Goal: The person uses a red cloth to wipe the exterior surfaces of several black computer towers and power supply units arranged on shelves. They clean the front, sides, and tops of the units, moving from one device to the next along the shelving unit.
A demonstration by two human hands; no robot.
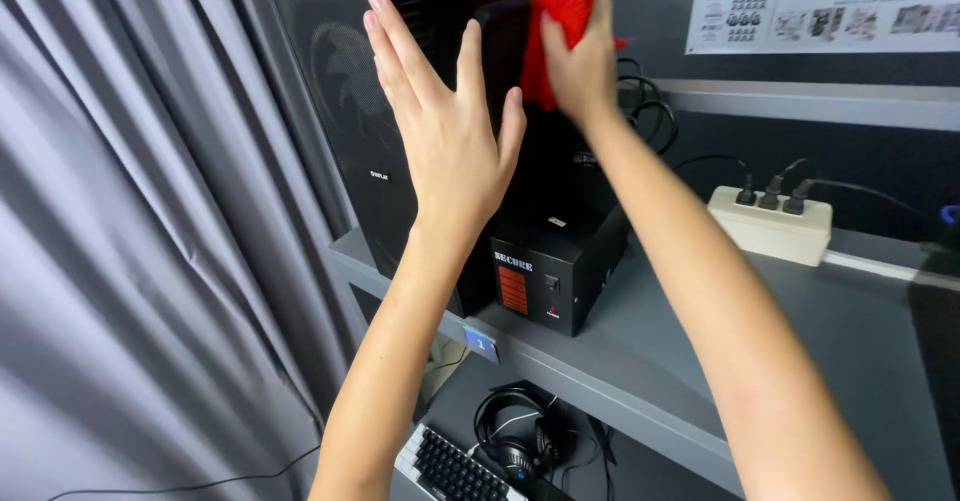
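The right hand (578,56) grips a red cloth (556,11) against the black computer tower (345,111); the left hand (445,131), spread wide, should steady the case during gentle wiping.

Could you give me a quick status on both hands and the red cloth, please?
Right hand shut on red cloth, pressed to black computer tower. Left hand open, flat against tower. Small black box sits below.

Grey pleated curtains (130,261) hang down the left side. A grey shelf (700,361) runs along a dark wall (850,161), where a white printed poster (820,6) is pinned. Light falls evenly, without hard shadows.
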